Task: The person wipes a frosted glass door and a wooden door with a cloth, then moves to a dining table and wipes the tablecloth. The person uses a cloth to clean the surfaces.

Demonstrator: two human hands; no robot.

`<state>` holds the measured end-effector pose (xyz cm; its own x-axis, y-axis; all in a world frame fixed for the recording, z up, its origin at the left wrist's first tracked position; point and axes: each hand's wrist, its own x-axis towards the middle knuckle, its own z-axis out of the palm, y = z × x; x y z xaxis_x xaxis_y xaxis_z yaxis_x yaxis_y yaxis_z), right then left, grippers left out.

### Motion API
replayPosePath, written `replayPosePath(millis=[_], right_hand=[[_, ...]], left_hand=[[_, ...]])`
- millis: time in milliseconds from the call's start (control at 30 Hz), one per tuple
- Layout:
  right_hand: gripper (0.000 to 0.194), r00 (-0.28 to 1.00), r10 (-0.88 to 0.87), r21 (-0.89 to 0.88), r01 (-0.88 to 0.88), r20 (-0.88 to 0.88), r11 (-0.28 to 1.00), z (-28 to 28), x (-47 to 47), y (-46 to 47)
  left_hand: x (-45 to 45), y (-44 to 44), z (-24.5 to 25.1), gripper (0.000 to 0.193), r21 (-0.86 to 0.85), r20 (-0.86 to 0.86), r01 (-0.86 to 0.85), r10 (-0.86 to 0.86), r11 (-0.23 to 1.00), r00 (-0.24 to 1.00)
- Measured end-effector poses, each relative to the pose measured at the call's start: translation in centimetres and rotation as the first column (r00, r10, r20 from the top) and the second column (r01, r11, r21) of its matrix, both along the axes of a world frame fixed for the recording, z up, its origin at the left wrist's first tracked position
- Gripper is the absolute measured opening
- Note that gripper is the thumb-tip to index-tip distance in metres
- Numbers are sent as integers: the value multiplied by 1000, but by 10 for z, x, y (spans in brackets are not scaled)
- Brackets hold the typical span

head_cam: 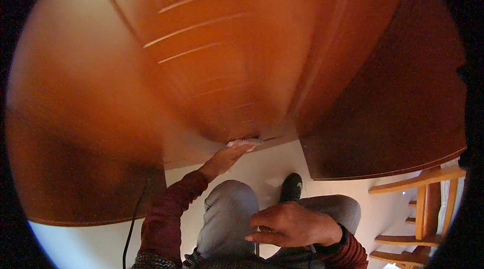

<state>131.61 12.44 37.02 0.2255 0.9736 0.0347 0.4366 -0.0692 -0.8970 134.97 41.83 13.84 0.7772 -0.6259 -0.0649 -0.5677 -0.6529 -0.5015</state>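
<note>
An orange-brown wooden panel door (234, 65) with pressed grooves rises in front of me. My left hand (236, 152) is stretched out low and presses a white cloth or wipe (242, 142) against the door's bottom part. Most of the cloth is hidden under the fingers. My right hand (295, 223) hangs above my knees, its fingers loosely bent and the thumb apart from them. I see nothing clearly held in it. A dark band circles that wrist.
Dark brown wooden panels flank the door, on the right (363, 133) and the left (87, 178). A black cable (134, 216) runs down at the left. Wooden chairs (421, 208) stand at the right. My grey-trousered knee (230, 212) and black shoe (291, 187) are over the pale floor (272, 163).
</note>
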Motion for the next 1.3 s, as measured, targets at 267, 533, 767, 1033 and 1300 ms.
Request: replayPosePath(millis=[267,533,767,1033,1300], right_hand=[[32,999,-40,14,39,36,999,-6,8,-21],[36,994,-99,39,97,53,995,-5,4,-40],[36,992,-100,68,95,77,993,-14,-2,-38],[33,995,-81,44,79,65,996,-22,12,-37],[30,998,-29,38,31,-54,999,-4,57,7]], left_hand=[[51,-78,92,68,-195,225,-41,85,980,971],[97,-130,136,69,-68,252,2,15,998,968],[100,-103,25,81,38,-94,206,-202,978,975],[138,-164,106,65,-198,176,124,-89,972,980],[130,-98,86,41,-532,-73,217,-299,819,951]])
